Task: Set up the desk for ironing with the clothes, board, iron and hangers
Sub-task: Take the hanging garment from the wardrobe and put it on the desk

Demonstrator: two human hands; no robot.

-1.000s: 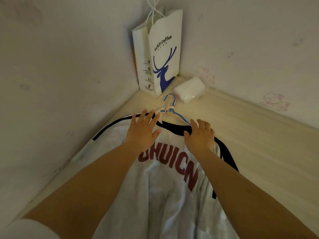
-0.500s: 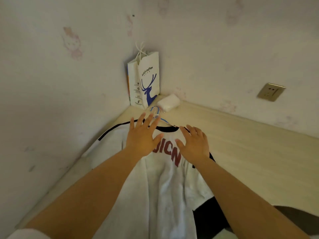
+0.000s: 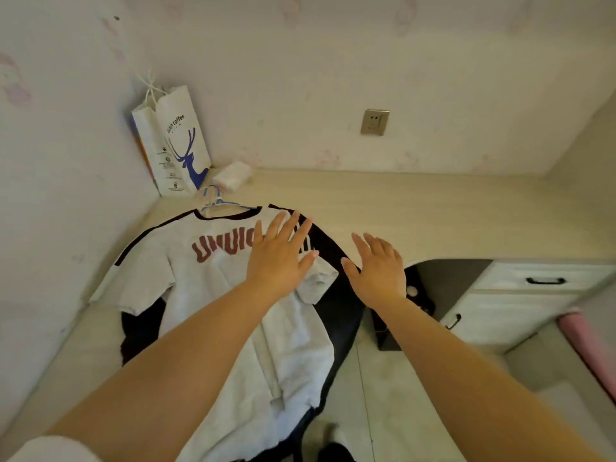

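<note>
White T-shirt (image 3: 213,281) with red lettering lies flat at the desk's (image 3: 416,215) left end, its hem hanging over the front edge; a dark garment (image 3: 333,261) lies under it. Hangers (image 3: 216,203) lie at the collar, toward the back left corner, just in front of a paper bag (image 3: 176,148) and a white packet (image 3: 233,175). Left hand (image 3: 280,258): fingers straight and spread, over the shirt's chest. Right hand (image 3: 378,268): fingers extended, holding nothing, over the dark sleeve at the front edge.

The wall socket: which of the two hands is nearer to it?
Right. The right hand hovers open below the wall socket, near the desk edge. The left hand lies farther left, over the white T-shirt.
</note>
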